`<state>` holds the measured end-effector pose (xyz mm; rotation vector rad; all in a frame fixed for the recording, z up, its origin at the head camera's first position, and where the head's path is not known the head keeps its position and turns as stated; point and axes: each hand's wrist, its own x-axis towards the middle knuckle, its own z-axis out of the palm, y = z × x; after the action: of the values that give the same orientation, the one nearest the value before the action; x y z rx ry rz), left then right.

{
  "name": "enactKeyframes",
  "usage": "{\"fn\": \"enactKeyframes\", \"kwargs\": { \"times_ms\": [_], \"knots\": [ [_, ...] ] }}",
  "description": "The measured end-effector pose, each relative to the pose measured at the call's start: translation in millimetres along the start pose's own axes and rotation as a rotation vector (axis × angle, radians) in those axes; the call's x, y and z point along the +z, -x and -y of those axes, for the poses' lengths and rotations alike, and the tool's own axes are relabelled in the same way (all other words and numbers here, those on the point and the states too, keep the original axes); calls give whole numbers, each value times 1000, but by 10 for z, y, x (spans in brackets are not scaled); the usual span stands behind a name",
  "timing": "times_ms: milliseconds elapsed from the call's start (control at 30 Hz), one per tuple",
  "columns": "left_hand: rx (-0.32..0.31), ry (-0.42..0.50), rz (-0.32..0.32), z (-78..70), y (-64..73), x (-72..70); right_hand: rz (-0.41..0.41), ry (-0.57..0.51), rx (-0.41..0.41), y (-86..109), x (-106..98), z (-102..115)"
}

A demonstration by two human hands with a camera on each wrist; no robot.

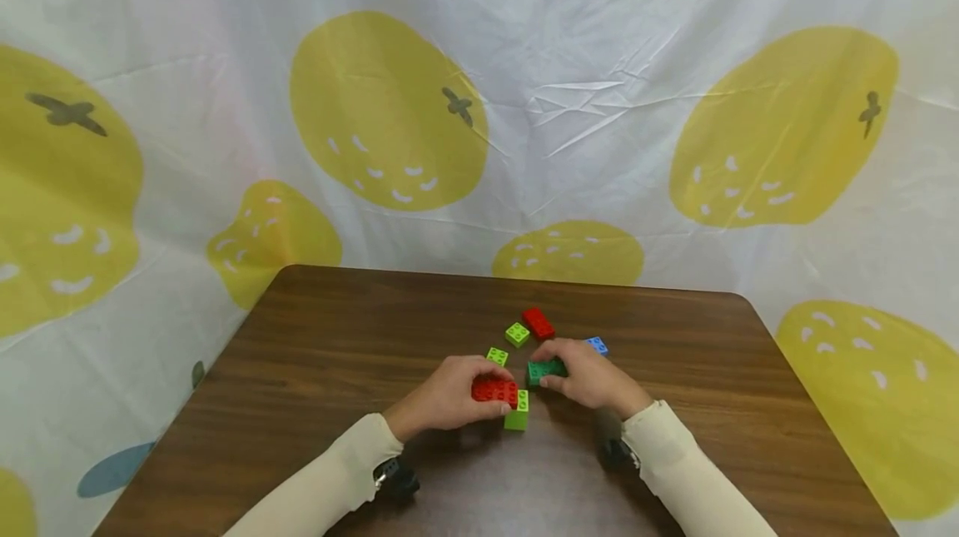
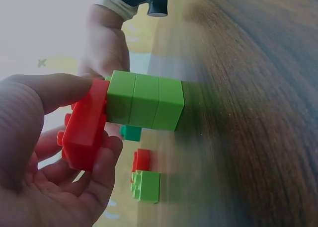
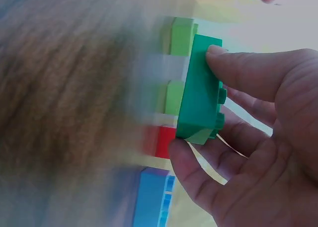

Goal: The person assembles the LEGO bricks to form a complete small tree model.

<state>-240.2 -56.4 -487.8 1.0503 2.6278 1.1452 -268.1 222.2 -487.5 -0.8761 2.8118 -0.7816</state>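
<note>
My left hand [image 1: 453, 394] grips a red brick [image 1: 490, 390] between thumb and fingers. In the left wrist view that red brick [image 2: 84, 127] sits across one end of a stack of lime green bricks [image 2: 146, 100], sticking out to one side. Whether the stack touches the table I cannot tell. To its right, my right hand [image 1: 592, 375] pinches a dark green brick [image 1: 545, 370], thumb on one end and fingertips at the other. The right wrist view shows the studs of this green brick [image 3: 201, 88] turned toward the palm. A small gap separates the two held pieces.
Beyond the hands lie two loose lime bricks, a nearer lime brick [image 1: 497, 355] and a farther lime brick [image 1: 517, 334]. A loose red brick [image 1: 538, 323] lies behind them. Near the right hand is a blue brick [image 1: 596, 345]. The brown table [image 1: 360, 329] meets a lemon-print curtain [image 1: 554, 154].
</note>
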Motion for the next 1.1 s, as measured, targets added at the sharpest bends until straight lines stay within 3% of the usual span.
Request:
{"fn": "enactKeyframes", "kwargs": {
  "times_ms": [200, 733, 1100],
  "knots": [
    [-16, 22, -2, 1, 2, 7, -26, -33, -13, 39, -58, 59],
    [-10, 54, -5, -39, -27, 4, -160, 6, -156, 181, -164, 294],
    [-11, 31, 0, -41, -36, -8, -172, -8, -235, 279, -118, 430]
  ]
}}
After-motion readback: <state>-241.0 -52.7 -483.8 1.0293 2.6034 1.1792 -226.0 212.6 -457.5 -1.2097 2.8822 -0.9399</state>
